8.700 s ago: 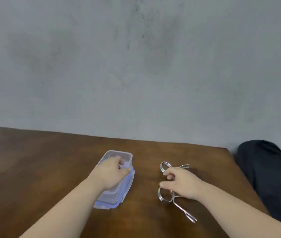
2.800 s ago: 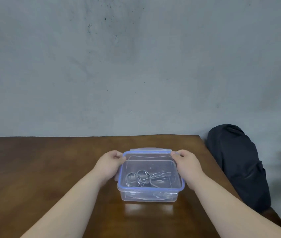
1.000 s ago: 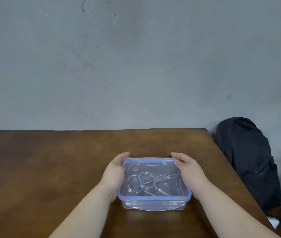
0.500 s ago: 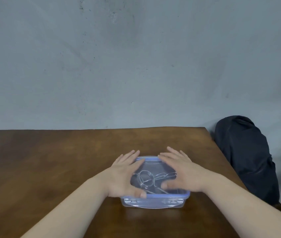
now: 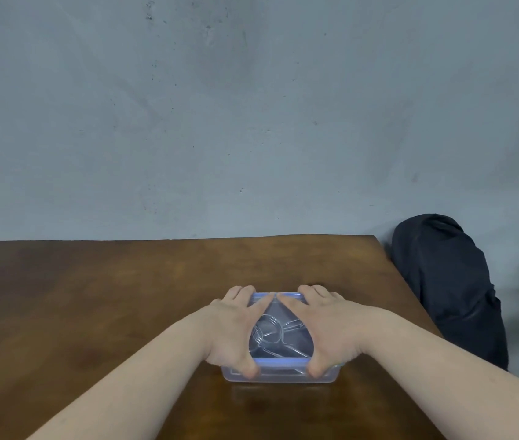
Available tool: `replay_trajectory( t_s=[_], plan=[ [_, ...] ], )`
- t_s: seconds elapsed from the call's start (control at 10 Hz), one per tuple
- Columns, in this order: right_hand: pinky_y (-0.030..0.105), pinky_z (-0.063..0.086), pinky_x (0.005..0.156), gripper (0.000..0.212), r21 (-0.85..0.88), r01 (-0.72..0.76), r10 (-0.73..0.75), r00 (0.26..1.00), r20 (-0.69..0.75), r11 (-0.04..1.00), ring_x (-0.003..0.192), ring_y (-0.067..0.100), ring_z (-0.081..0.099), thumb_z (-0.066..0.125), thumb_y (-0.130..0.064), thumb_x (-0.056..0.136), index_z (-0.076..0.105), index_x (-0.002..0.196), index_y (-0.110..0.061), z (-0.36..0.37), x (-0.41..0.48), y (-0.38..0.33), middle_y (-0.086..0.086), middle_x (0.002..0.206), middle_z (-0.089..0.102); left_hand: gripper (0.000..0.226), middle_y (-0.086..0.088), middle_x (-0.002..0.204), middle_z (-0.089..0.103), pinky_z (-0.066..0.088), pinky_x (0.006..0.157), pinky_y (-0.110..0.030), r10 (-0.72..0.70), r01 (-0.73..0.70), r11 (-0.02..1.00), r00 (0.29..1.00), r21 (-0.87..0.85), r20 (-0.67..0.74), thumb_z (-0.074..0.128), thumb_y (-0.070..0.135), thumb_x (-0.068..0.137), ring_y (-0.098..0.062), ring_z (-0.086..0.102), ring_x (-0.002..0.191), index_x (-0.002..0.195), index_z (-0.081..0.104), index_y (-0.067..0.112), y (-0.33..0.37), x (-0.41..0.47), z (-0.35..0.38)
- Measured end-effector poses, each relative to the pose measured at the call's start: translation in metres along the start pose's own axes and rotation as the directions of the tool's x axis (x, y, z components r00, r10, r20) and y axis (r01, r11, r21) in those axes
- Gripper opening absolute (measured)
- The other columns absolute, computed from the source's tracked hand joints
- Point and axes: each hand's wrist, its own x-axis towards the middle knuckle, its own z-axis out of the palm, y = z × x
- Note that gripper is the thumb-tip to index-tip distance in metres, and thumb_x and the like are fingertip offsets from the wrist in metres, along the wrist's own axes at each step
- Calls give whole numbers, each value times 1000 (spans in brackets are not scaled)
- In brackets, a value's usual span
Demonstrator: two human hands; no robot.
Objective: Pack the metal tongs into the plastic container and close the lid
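The clear plastic container (image 5: 280, 378) with a blue-rimmed lid (image 5: 278, 312) stands on the brown wooden table (image 5: 93, 296), near its right side. The metal tongs (image 5: 270, 331) lie inside and show through the lid between my hands. My left hand (image 5: 232, 328) lies flat on the lid's left half and my right hand (image 5: 331, 325) on its right half. On both hands the fingers curl over the far edge and the thumbs press on the near edge. My index fingertips almost meet at the far rim.
A black bag (image 5: 448, 281) stands just past the table's right edge, against the grey wall (image 5: 251, 122). The table runs wide to the left of the container.
My hands moved from the container's sides onto the lid. Since half a second ago they have spread apart, with fingers hooked over the far edge and thumbs down on the near edge.
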Motion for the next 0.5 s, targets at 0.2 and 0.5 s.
replay_trajectory(
  t_s=[0.2,0.5],
  plan=[
    [46,6,126,127,101,16,-9,998,-70,995,155,19,-21,73,-65,70,-10,160,-35,12,-4,1,-2,171,-15,127,-1,169,-12,25,124,-44,-32,26,995,998,-94,-63,69,62,68,-20,-17,154,160,-8,23,5,-9,8],
    [47,0,127,102,278,68,-22,986,-166,958,156,12,-12,56,-79,82,11,162,-35,-10,-22,10,-7,173,-3,117,4,169,-18,5,127,-45,-45,32,945,998,-324,-32,53,84,78,-13,-18,154,161,-6,26,-1,-24,-13]
  ],
)
